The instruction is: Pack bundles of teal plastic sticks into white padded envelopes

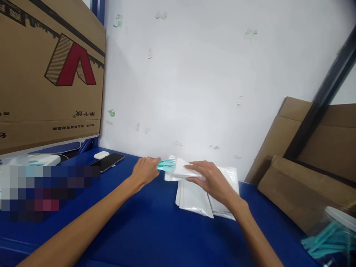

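Lower right: clear tub (342,219) of loose teal sticks (325,239), seemingly kept handy. Centre: white pouches (194,200) piled on blue tabletop (155,218). Just above: right hand (210,176), grip clamped on white packet (182,167), apparently steadying it; left hand (146,170), grip clamped on bunched teal sticks (166,165), ends at packet.

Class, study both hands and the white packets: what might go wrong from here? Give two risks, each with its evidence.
1. The left hand pinches several teal sticks in one bunch against the held packet, so some might slip out or crease its edge.
2. The right hand is close to a loose, overlapping pile of packets; a sideways brush could perhaps spread them.
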Tool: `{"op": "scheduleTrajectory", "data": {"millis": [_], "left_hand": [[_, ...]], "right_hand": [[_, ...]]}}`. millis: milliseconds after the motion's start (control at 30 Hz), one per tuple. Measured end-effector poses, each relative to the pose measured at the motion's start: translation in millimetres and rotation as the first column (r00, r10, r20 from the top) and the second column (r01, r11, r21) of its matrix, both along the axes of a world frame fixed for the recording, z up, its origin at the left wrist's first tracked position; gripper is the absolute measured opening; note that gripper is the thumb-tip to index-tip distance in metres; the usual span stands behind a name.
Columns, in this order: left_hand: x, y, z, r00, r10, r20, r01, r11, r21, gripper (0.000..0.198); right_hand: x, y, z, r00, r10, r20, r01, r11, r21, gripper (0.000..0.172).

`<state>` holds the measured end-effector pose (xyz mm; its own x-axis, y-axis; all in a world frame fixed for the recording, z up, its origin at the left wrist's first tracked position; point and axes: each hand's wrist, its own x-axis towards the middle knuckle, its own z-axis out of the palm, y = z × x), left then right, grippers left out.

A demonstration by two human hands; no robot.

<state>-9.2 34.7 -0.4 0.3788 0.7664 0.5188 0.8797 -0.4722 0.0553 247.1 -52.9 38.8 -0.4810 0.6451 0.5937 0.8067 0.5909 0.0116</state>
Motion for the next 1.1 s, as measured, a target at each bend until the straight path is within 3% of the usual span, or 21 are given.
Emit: {"op": "scheduleTrajectory", "data": {"millis": [200, 400, 700, 900, 1100], "left_hand": [[-5.1, 5.1, 3.2, 0.987, -0.001, -0.159, 0.004, 1.0, 0.014, 0.021], [5.6, -4.7, 3.1, 0.973, -0.092, -0.211, 0.092, 0.996, -0.009, 0.018], [-1.9, -23.9, 7.4, 0.955, -0.256, -0.15, 0.243, 0.965, -0.099, 0.046], [-3.2, -30.4, 10.9, 0.973, -0.212, -0.092, 0.215, 0.976, 0.024, 0.064], [2.7, -35.2, 19.8, 0.991, -0.103, 0.084, 0.089, 0.985, 0.147, 0.061]], "right_hand": [[-10.8, -2.1, -3.5, 0.999, 0.022, -0.025, -0.022, 1.0, 0.014, 0.04], [-20.0, -0.6, -14.0, 0.992, -0.014, 0.127, 0.002, 0.996, 0.093, 0.042], [-14.7, 7.2, -18.3, 0.976, -0.082, 0.204, 0.049, 0.985, 0.166, 0.039], [-15.8, 8.1, -20.3, 0.983, -0.065, 0.171, 0.03, 0.98, 0.198, 0.039], [-30.9, 3.2, -25.4, 0.986, -0.013, 0.164, -0.018, 0.982, 0.189, 0.041]]}}
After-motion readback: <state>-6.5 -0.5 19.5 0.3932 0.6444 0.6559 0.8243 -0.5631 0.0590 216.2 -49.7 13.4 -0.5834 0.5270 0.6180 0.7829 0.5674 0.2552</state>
